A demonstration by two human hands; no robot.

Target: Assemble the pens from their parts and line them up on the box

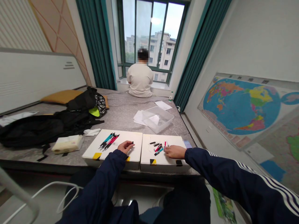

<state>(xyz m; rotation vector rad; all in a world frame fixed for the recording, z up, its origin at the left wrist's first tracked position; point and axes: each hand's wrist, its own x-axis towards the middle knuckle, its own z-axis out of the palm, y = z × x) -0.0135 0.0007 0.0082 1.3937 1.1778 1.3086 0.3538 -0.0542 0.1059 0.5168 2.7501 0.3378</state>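
Note:
My left hand (pixel 125 147) is over the left white box (pixel 126 137), thumb and fingers pinched on a small black pen part (pixel 132 142). To its left lie several assembled pens (pixel 109 141) side by side, teal, black and red. My right hand (pixel 174 151) is low over the right white box (pixel 146 158), fingers closed at a red pen part (pixel 165 144); the fingertips are partly hidden, so the exact grip is unclear. Loose pen parts (pixel 158 148), black, red and teal, lie in a small heap just left of that hand.
Behind the boxes stands a clear plastic bin (pixel 161 119) near white papers (pixel 139 117). A tissue pack (pixel 67 144) and black backpack (pixel 35 129) lie at left. A person (pixel 140 79) sits by the window, back turned. A water bottle (pixel 170 96) stands at the far right.

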